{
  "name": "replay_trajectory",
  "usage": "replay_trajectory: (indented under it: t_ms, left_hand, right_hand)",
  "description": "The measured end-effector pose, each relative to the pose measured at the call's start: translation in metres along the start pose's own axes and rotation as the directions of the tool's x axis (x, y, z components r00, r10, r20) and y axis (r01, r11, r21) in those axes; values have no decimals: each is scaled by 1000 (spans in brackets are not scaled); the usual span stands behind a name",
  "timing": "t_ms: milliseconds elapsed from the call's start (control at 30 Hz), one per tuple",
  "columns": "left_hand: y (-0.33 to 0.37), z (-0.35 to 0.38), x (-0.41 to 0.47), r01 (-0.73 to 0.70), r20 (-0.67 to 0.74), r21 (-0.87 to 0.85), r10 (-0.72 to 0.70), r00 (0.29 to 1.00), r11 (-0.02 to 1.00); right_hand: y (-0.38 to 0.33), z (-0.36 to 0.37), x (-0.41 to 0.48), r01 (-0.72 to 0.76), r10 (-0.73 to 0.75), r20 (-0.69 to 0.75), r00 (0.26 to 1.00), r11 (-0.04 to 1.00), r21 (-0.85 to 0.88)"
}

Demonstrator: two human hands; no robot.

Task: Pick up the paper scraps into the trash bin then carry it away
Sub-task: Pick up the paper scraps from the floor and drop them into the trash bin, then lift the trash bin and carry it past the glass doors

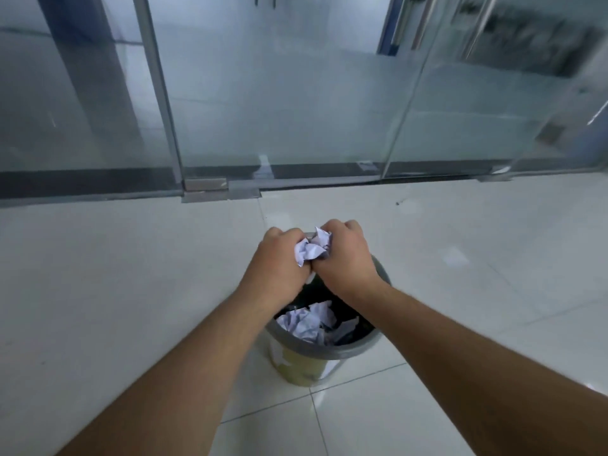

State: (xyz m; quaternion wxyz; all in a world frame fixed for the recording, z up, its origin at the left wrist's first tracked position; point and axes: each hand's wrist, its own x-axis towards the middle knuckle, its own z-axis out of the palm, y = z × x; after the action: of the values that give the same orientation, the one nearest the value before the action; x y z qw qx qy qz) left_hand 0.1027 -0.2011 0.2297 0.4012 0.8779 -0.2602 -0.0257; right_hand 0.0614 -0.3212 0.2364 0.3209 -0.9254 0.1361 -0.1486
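Observation:
A round trash bin (320, 352) with a grey rim and pale yellow wall stands on the tiled floor just in front of me. Crumpled white paper scraps (311, 324) lie inside it. Above the bin's far rim, my left hand (279, 261) and my right hand (345, 255) press together around a crumpled white paper wad (312, 246), which shows between the knuckles. Both forearms reach over the bin and hide part of its rim.
Glass doors and panels with metal frames (164, 103) rise a short way beyond the bin, over a dark threshold strip (98, 182). Pale floor tiles (131, 274) spread to both sides. A small dark speck (398, 203) lies on the floor at the right.

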Motion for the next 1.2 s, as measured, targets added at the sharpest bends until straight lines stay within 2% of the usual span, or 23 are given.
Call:
replay_trajectory:
  t_ms: [100,200,267,300,367,467,567,633,667,767,867,933,1100,1200]
  left_hand:
    - [7,35,0,26,29,-29,-25,999,999]
    - [3,48,1,196,182,-66,-181,966,978]
    - [-4,50,4,287,332,28,-280,901,957]
    - [-6,48,3,283,361,96,-298,884,954]
    - [-10,41,-1,228,342,172,-275,898,958]
    - [-19,23,-10,151,273,148,-187,944,977]
    - [-41,1,-20,176,70,115,-185,980,978]
    - [-62,-8,-27,256,16,149,-261,965,955]
    - [-71,-10,-30,303,15,164,-309,951,939]
    - [-90,-7,-34,421,29,100,-426,904,902]
    - [-93,8,-29,474,144,-100,-459,877,875]
    - [-89,24,-28,471,229,-209,-425,876,857]
    - [-85,55,-22,435,66,-247,-433,899,866]
    - [-86,56,-22,421,45,-248,-424,905,872]
  right_hand:
    - [33,-6,-5,-55,55,0,999,998,-9]
    - [48,-2,-6,-131,132,32,991,991,-39]
    - [54,1,-8,-223,233,109,966,970,-96]
    - [56,2,-9,-251,272,151,950,957,-142]
    - [58,0,-10,-246,298,209,932,939,-241]
    - [60,-6,-10,-152,222,221,950,944,-293]
    - [72,-18,-8,-146,159,28,987,951,-273]
    - [91,-25,-8,-257,232,-126,965,930,-261]
    - [101,-27,-9,-329,297,-159,942,911,-250]
    - [129,-20,-21,-493,492,-56,869,850,-188]
    - [140,-7,-30,-571,571,60,819,821,-5]
    - [144,0,-31,-587,585,51,809,807,59]
    - [149,5,-30,-584,585,7,811,808,84]
    - [148,3,-31,-560,563,-3,827,824,83]
